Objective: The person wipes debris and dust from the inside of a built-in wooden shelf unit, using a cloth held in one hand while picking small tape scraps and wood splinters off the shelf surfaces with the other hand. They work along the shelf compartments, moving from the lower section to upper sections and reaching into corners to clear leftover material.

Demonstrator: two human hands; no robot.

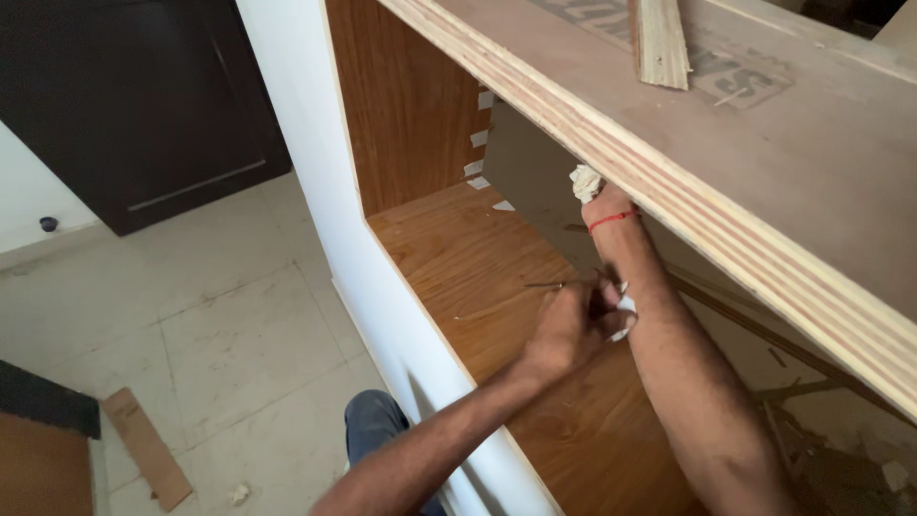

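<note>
I am reaching into an open wooden cabinet [449, 248] with a brown laminate floor and side wall. My left hand [571, 330] is closed around a thin dark tool [546, 285] whose tip rests just above the cabinet floor; small white scraps [626, 308] show by its fingers. My right arm crosses in front of it, a red thread [611, 221] round the wrist. My right hand [602, 199] is pressed up under the plywood top's edge [726, 215] and mostly hidden, gripping a crumpled white wad [585, 182].
A loose wooden strip [659, 43] lies on the plywood top. White tape pieces [479, 141] line the cabinet's back corner. The white outer panel [315, 191] borders a tiled floor [210, 325] with a brown offcut [148, 449]. A dark cabinet door [143, 105] stands behind. My knee [374, 425] is below.
</note>
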